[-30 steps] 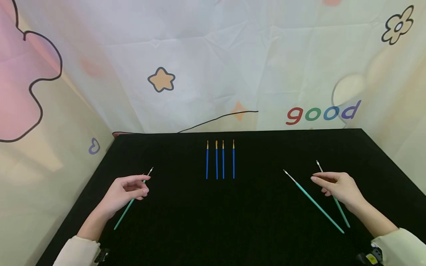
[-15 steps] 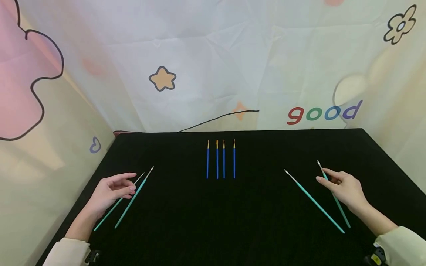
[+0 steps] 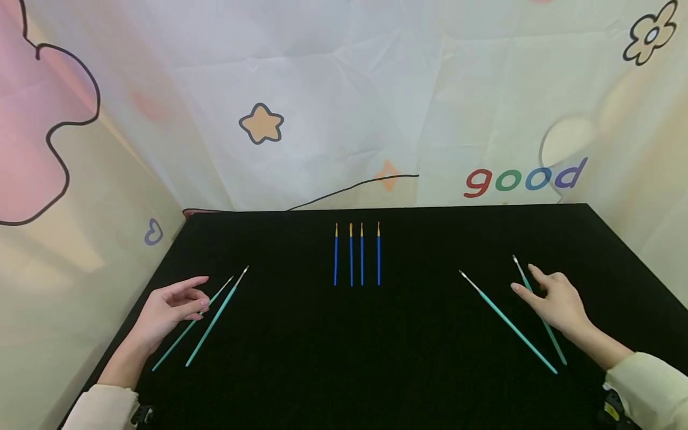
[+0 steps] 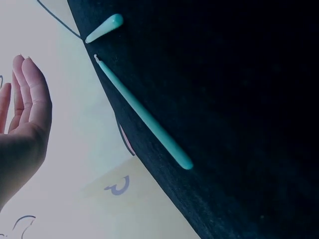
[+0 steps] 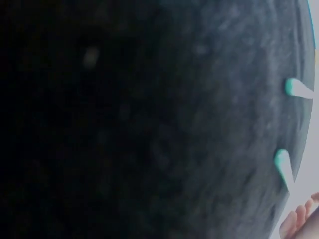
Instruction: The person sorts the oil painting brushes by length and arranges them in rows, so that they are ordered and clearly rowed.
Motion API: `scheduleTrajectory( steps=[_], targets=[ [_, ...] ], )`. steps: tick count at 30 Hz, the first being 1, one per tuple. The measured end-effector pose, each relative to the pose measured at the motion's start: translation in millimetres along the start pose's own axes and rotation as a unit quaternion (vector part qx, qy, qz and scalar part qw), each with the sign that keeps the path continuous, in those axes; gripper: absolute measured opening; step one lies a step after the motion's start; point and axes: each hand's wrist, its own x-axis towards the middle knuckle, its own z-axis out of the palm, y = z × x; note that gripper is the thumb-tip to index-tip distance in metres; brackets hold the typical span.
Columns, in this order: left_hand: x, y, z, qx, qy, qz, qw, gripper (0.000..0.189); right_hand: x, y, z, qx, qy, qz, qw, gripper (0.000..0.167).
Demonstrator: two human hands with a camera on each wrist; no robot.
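Observation:
Two teal paintbrushes lie slanted on the left: an outer one (image 3: 183, 335) and an inner one (image 3: 217, 316). My left hand (image 3: 171, 307) hovers by the outer brush, fingers loosely bent and holding nothing; the left wrist view shows this hand (image 4: 32, 107) apart from both brushes. On the right lie another inner teal paintbrush (image 3: 507, 322) and an outer one (image 3: 553, 339). Above that outer brush is my right hand (image 3: 559, 301), thumb and index finger spread, partly hiding its handle. Only fingertips of the right hand (image 5: 299, 221) appear in the right wrist view.
Several blue paintbrushes (image 3: 352, 257) with golden ferrules lie in an upright row at the back middle of the black table (image 3: 344, 346). A printed cloth (image 3: 344, 107) hangs behind and along both sides.
My left hand has let go of the outer left paintbrush, laid beside the inner one, and moved left. My right hand's fingers have spread and come off the outer right paintbrush.

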Motion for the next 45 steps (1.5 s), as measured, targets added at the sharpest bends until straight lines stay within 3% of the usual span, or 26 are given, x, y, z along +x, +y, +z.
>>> scheduleTrajectory(
  steps=[6,16,27,33,38,41,45],
  targets=[
    [1.1,-0.2,-5.8,0.014,0.014,-0.009,0.9998,0.038,1.3,6.0,4.1,-0.012,-0.018,0.013,0.9997,0.066],
    [-0.8,-3.1,-9.7,0.082,0.034,-0.021,0.9959,0.045,2.2,12.4,7.2,-0.037,-0.065,0.018,0.9971,0.068],
    [0.2,-16.5,-17.1,0.13,0.011,-0.039,0.9907,0.051,-1.0,14.6,13.9,-0.054,-0.032,-0.02,0.9978,0.052],
    [2.3,-24.8,-20.5,0.169,0.005,-0.047,0.9845,0.053,-2.7,17.7,18.1,-0.061,-0.004,-0.035,0.9975,0.045],
    [3.6,-30.8,-24.5,0.231,-0.014,-0.057,0.9711,0.059,-4.1,18.9,18.6,-0.051,0.001,-0.026,0.9984,0.045],
    [5.0,-32.6,-27.7,0.262,-0.027,-0.055,0.9632,0.061,-3.9,19.9,19.3,-0.048,0.005,-0.027,0.9984,0.045],
    [7.3,-32.4,-29.4,0.273,-0.049,-0.04,0.9599,0.064,-4.3,21.6,21.0,-0.045,0.015,-0.028,0.9985,0.043]
  ],
)
